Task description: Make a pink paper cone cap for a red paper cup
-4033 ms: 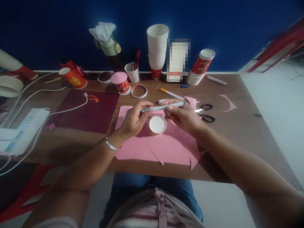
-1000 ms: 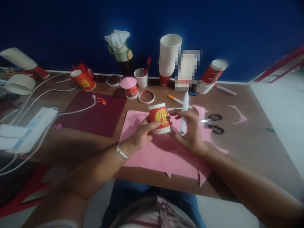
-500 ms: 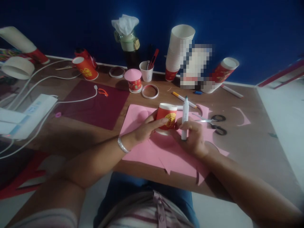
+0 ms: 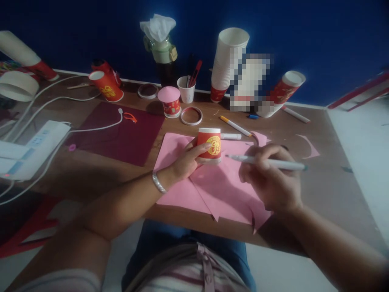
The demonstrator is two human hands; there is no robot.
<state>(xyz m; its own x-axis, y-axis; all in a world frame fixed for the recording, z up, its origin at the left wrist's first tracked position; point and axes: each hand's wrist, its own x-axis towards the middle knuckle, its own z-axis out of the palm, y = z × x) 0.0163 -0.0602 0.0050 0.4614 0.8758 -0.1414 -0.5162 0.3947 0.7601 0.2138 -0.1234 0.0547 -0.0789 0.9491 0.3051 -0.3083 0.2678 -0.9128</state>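
My left hand (image 4: pixel 190 160) is wrapped round a red paper cup (image 4: pixel 209 148) with a yellow emblem, its thumb lying across the front. The cup is held upright above pink paper (image 4: pixel 227 194). To the right of it, my right hand (image 4: pixel 272 178) grips a white marker (image 4: pixel 282 164). The marker lies nearly level, its dark tip pointing left towards the cup and apart from it. Behind my right hand the scissors are mostly hidden. A second white marker (image 4: pixel 231 136) rests on the paper just behind the cup.
A small red cup with a pink cone top (image 4: pixel 169 99) stands farther back, beside a tape roll (image 4: pixel 191 116) and a pen cup (image 4: pixel 186 91). Stacked paper cups (image 4: pixel 229 56) stand near the wall. White cables and a white box (image 4: pixel 45 142) lie left.
My right hand has moved away from the cup to the right. The marker has swung from upright to nearly level. The left hand and cup have shifted slightly back and left.
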